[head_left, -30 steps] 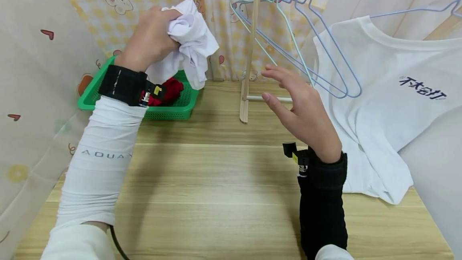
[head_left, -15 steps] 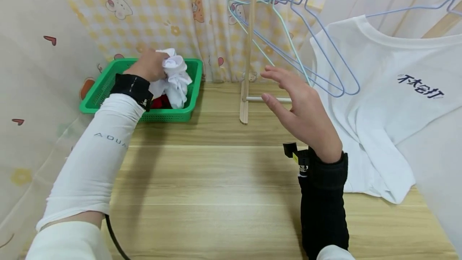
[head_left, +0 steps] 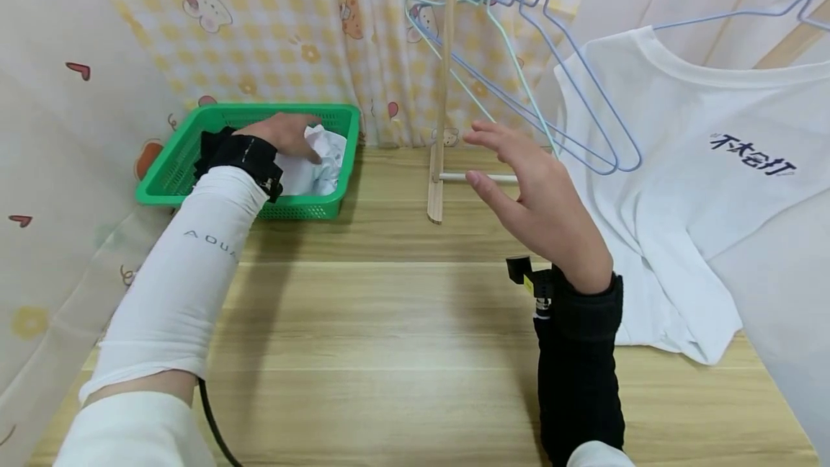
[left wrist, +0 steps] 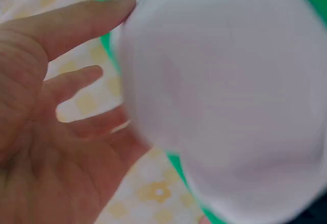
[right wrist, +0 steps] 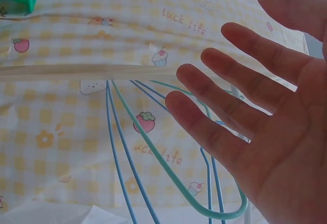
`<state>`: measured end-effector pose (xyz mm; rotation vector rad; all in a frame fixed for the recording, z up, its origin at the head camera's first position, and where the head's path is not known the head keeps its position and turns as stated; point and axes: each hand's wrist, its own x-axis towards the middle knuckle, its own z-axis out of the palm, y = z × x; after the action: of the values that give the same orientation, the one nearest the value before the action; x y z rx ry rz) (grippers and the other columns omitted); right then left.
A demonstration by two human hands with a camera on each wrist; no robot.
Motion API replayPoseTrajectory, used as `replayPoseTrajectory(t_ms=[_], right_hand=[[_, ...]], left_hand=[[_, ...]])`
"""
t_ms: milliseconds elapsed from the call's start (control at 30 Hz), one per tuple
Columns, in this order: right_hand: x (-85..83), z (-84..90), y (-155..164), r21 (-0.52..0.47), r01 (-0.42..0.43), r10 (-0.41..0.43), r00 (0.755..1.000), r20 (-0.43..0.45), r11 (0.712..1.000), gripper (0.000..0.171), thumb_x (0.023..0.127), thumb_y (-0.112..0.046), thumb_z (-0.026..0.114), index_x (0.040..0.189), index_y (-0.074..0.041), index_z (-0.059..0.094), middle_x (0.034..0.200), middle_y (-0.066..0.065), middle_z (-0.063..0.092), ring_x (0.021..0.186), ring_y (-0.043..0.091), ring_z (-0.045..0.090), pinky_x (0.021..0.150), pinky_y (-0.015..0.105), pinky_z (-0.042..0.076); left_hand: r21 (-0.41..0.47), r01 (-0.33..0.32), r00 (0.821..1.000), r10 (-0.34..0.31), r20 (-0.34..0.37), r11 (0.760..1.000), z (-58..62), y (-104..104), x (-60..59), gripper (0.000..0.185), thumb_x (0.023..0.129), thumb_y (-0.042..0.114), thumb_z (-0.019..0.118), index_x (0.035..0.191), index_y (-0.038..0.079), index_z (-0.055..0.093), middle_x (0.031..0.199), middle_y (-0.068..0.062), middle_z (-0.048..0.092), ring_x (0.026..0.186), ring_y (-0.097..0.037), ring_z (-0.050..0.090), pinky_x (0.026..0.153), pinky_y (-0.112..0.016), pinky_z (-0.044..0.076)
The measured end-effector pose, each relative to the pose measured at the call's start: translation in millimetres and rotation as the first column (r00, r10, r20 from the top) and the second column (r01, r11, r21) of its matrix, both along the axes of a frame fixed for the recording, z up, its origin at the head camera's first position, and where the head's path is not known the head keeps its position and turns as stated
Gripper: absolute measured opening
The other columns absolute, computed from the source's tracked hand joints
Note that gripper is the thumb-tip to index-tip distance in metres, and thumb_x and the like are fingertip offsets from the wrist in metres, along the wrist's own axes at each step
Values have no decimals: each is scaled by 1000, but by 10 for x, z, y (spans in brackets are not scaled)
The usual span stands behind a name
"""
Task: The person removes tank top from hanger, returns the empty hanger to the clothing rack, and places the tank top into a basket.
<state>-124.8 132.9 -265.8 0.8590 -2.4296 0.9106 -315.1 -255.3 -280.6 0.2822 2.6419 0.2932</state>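
My left hand (head_left: pixel 283 134) is inside the green basket (head_left: pixel 350 137), its fingers loosely extended over a crumpled white garment (head_left: pixel 331 157). In the left wrist view the thumb and fingertips lie right at the edge of this white cloth (left wrist: pixel 225 81), with the palm bare. Black cloth (head_left: pixel 210 148) shows in the basket beside the left wrist. My right hand (head_left: pixel 541 200) is raised in front of the hangers (head_left: pixel 586 92), fingers apart and holding nothing. The right wrist view has its bare palm (right wrist: pixel 291 157) beside a green hanger (right wrist: pixel 168 168) and blue ones.
A wooden rack post (head_left: pixel 446 78) stands behind the table (head_left: pixel 389 352), with a white bar at its foot. At right, a white T-shirt (head_left: pixel 681 186) with dark lettering hangs from a blue hanger (head_left: pixel 726 18). Behind is a yellow checked curtain (head_left: pixel 272 34).
My left hand has lowered the white garment into the basket and loosened its fingers from it. The red cloth seen in the basket before is now hidden. My right hand has stayed in place.
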Motion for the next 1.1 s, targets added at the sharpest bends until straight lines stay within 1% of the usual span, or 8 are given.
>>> replayPoseTrajectory(t_ms=[133, 267, 433, 533, 633, 800, 900, 1100], right_hand=[[5, 9, -8, 6, 0, 0, 1000, -4, 1000, 44, 108, -15, 68, 150, -6, 62, 161, 12, 56, 152, 31, 51, 123, 55, 41], [14, 21, -17, 9, -1, 1, 1000, -6, 1000, 43, 108, -16, 67, 150, -5, 62, 161, 12, 57, 153, 30, 50, 123, 54, 41], [30, 31, -22, 10, 0, 0, 1000, 11, 1000, 44, 108, -17, 67, 150, -7, 61, 162, 11, 56, 154, 29, 49, 124, 53, 40], [44, 36, -20, 13, 6, -6, 1000, 22, 1000, 44, 109, -19, 67, 151, -8, 61, 162, 10, 55, 155, 28, 48, 124, 53, 40], [53, 38, -14, 18, 14, -14, 1000, 28, 1000, 45, 109, -20, 67, 152, -9, 61, 163, 9, 55, 155, 27, 47, 125, 52, 40], [61, 36, 1, 12, 16, -16, 1000, 21, 1000, 45, 108, -18, 67, 151, -9, 61, 163, 10, 55, 154, 28, 48, 124, 53, 40], [66, 33, 9, 1, 17, -17, 1000, 8, 1000, 44, 108, -16, 67, 151, -8, 62, 162, 10, 56, 153, 28, 50, 120, 52, 44], [56, 19, 5, -6, 15, -15, 1000, -19, 1000, 45, 108, -15, 68, 151, -4, 60, 162, 11, 55, 151, 28, 51, 116, 49, 48]], left_hand=[[2, 47, 998, -47, -44, 999, 104, 54, -40, 85, 105, 22, 66, 171, 0, 18, 173, -32, 26, 155, -54, 32, 124, -67, 33], [-24, 72, 992, -74, -100, 997, 202, 83, -4, 66, 106, 17, 64, 163, -5, 38, 167, -34, 36, 146, -51, 44, 119, -62, 41], [-80, 102, 983, -113, -147, 991, 305, 56, 70, 42, 104, 17, 66, 138, -7, 65, 146, -32, 60, 120, -41, 61, 102, -55, 52], [-94, 105, 982, -118, -148, 990, 402, 32, 134, 38, 105, 19, 63, 132, -8, 68, 137, -30, 65, 113, -38, 61, 99, -55, 52], [-101, 91, 980, -107, -166, 991, 540, 11, 185, 42, 109, 22, 57, 136, -10, 64, 141, -32, 62, 120, -42, 58, 104, -59, 49], [-112, 57, 961, -85, -264, 992, 834, 57, 314, 49, 113, 28, 49, 140, -12, 59, 143, -35, 57, 119, -46, 54, 100, -60, 48], [-90, 12, 926, -45, -375, 996, 1019, 162, 484, 54, 115, 31, 44, 146, -12, 55, 146, -36, 57, 116, -47, 55, 94, -60, 50], [5, -54, 818, 47, -574, 999, 1230, 492, 919, 61, 116, 37, 40, 159, -5, 45, 159, -33, 49, 131, -52, 55, 102, -67, 52]])
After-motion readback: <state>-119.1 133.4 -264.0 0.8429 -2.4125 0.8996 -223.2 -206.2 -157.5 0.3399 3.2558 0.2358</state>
